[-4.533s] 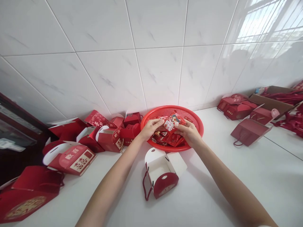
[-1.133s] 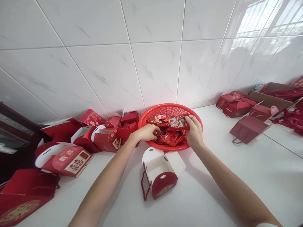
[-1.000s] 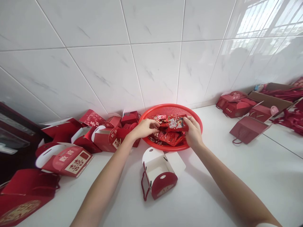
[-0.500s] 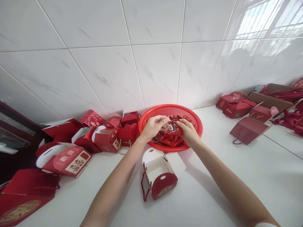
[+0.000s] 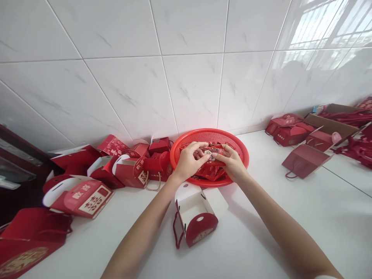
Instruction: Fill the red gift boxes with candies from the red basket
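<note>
Both hands are over a red plastic basket (image 5: 243,149) that holds several shiny red wrapped packets (image 5: 209,173). Between my left hand (image 5: 186,162) and my right hand (image 5: 235,166) is a small red candy packet (image 5: 209,155) with pale printing. Fingers and thumbs pinch it from both sides, with the thumbs nearly meeting on its front. Just in front of the basket, between my forearms, an open red gift box (image 5: 202,228) shows its white inside and a dark red cord handle.
Several red gift boxes (image 5: 130,170), some with open flaps, line the left side along the tiled wall (image 5: 122,89). More red boxes (image 5: 293,130) and an open cardboard carton (image 5: 331,124) of red items stand on the right of the white table (image 5: 261,205).
The thumbs have come closer together over the candy packet, and my left hand has shifted slightly lower. The gift boxes and basket stay where they were.
</note>
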A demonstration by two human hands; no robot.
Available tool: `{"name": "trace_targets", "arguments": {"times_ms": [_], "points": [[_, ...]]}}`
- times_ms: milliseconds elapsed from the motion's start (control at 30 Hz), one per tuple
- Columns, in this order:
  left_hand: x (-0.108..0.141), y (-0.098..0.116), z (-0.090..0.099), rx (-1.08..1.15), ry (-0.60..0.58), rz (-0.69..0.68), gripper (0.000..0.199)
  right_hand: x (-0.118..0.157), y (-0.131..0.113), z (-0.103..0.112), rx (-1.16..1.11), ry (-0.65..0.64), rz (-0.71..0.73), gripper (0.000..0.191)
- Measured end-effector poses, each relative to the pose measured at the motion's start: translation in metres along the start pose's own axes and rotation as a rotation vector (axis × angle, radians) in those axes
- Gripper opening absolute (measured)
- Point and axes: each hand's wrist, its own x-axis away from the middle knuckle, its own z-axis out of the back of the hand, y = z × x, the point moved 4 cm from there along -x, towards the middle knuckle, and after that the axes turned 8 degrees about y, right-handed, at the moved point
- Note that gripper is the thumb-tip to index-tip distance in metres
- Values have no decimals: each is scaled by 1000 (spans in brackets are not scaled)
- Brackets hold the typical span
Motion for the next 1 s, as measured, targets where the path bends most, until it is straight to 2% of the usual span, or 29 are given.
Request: {"name": "trace_targets", "arguments": {"times_ms": [100,200,300,467,567,733,867,1000], "points": [[-1,-6,6,33,87,23,24,-1,2,1,-13,9,26,46],[-2,-18,14,95,163,121,24,-1,3,1,-10,20,37,47],[-1,-25,15,128,109,181,31,-1,3,2,9,30,53,45],[1,-21,11,169,-47,183,32,0,1,3,42,26,74,44],[2,-21,8,239,-113,231,35,1,1,3,57,16,62,44],[2,-26,8,322,-81,308,38,1,0,1,63,-1,77,45],[1,-27,8,305,-52,302,37,2,0,0,57,-8,86,43],[0,-32,9,238,-45,290,39,3,-2,1,21,42,139,41]]}}
